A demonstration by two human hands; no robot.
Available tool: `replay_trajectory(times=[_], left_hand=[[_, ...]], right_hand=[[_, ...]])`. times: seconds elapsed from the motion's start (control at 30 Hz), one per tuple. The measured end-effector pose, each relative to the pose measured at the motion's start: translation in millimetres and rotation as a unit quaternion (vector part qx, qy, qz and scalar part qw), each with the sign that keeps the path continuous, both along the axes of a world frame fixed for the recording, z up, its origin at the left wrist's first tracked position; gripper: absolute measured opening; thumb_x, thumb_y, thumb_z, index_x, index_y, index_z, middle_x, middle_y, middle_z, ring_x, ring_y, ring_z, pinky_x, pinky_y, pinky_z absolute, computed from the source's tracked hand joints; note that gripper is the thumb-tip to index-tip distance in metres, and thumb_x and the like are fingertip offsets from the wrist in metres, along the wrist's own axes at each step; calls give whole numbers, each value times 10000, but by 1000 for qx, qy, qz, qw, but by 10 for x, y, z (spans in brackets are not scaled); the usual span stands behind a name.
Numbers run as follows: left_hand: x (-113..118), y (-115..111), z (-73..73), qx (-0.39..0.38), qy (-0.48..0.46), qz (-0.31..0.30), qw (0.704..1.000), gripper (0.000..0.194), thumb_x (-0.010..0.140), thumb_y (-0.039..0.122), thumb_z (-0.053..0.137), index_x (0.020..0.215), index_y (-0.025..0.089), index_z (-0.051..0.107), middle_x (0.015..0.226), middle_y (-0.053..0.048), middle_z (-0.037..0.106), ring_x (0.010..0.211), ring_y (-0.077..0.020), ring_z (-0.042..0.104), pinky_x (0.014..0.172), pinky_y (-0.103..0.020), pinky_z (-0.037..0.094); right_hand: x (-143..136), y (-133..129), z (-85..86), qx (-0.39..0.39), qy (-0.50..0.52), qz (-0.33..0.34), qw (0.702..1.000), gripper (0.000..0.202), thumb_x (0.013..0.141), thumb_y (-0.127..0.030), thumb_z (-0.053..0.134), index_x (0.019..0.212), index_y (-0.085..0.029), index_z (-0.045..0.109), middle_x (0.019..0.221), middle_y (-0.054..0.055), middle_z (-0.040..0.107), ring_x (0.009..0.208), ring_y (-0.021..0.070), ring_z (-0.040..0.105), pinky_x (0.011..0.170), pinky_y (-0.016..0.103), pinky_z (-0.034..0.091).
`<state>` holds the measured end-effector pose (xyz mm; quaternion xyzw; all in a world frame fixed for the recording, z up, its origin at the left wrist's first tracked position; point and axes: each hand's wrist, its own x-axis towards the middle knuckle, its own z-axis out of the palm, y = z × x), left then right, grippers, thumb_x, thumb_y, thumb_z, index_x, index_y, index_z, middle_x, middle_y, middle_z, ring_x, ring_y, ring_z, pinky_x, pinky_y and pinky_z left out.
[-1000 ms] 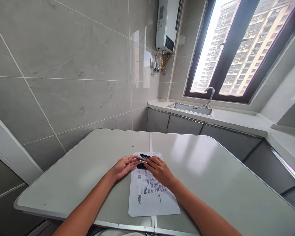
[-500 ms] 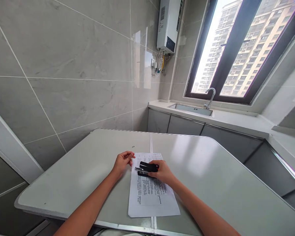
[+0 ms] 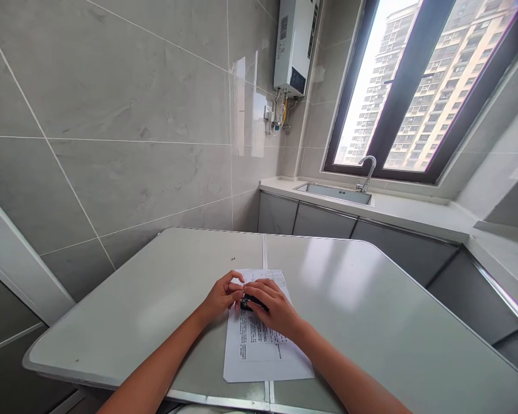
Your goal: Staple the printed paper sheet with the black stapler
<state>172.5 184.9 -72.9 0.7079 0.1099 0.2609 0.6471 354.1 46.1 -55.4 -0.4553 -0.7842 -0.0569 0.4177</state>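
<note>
A black stapler point(image 3: 256, 301) lies over the upper part of the printed paper sheets point(image 3: 265, 351), mostly covered by my fingers. My right hand point(image 3: 274, 305) is wrapped over it from the right, fingers reaching to its left end. At that left end, my left hand point(image 3: 225, 294) has its thumb and fingers curled together against the stapler's tip; anything between them is too small to make out. The paper rests on the light table point(image 3: 164, 305), across its centre seam.
Tiny bits point(image 3: 233, 259) lie on the table beyond the paper. Past the table are a counter point(image 3: 414, 208) with a sink point(image 3: 339, 192) and faucet point(image 3: 366, 172), a wall-mounted heater point(image 3: 294, 49) and a window. A white panel point(image 3: 21, 259) stands at the left.
My right hand has slid left over the stapler, covering more of it. The stapler's open top now looks lowered. My left hand has moved in to the stapler's left end.
</note>
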Motion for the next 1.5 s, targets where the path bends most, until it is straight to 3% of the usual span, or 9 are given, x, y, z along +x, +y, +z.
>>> replay_trajectory(times=[0.23,0.37,0.57,0.7,0.83,1.0,1.1,1.27,1.5], left_hand=[[32,-50,-67,13,10,-72,997,428,880,531,737,978,224,454,595,60,621,472,-125,616,457,-200,349],[21,-74,-27,12,27,-54,998,452,834,494,791,996,224,467,682,26,682,510,-145,651,476,-215,391],[-26,-22,143,81,17,126,989,342,953,529,609,890,215,488,725,-5,692,496,-102,511,530,-243,396],[-43,85,135,207,100,287,930,296,971,466,552,798,232,497,606,44,552,550,-134,495,588,-260,373],[-39,188,-5,294,218,341,866,247,951,409,532,768,242,522,635,29,573,583,-160,518,606,-275,347],[93,415,-105,294,240,319,868,183,931,341,539,778,245,565,716,-19,619,699,-215,578,675,-304,399],[254,648,-96,299,202,287,887,84,889,278,581,848,231,637,921,-92,668,990,-291,615,910,-390,455],[409,999,-177,298,182,221,911,314,874,295,628,1174,218,679,1425,-120,597,1406,-291,459,1219,-444,261],[304,1031,-317,329,214,201,898,296,895,276,612,1160,197,717,1402,-136,632,1408,-310,474,1240,-458,236]], right_hand=[[-25,70,-210,59,-17,-8,998,244,997,-159,583,1183,-294,664,1040,26,762,909,191,642,826,366,517],[-32,56,-152,67,-4,-20,998,242,1001,-168,561,1147,-301,700,987,22,768,860,189,651,811,372,519],[454,109,14,30,169,-212,962,177,954,-228,571,929,-248,745,913,48,765,879,232,651,791,384,526],[1103,125,-158,-129,203,-382,892,168,832,-233,596,910,-233,745,872,25,768,746,205,653,754,352,506],[1500,109,-368,-191,241,-447,840,149,741,-202,613,827,-215,734,820,37,764,793,220,684,721,318,488],[1579,191,-469,-188,273,-455,826,110,755,-243,617,763,-216,723,821,52,762,802,222,694,719,312,487],[1578,260,-507,-183,287,-449,826,134,779,-277,608,771,-221,730,840,53,766,808,218,692,703,303,478],[1614,291,-560,-174,309,-453,818,246,847,-261,506,909,-209,738,789,54,761,780,209,685,703,302,470],[1613,312,-566,-190,316,-415,832,242,833,-200,488,893,-226,721,793,12,767,837,190,693,751,283,469]])
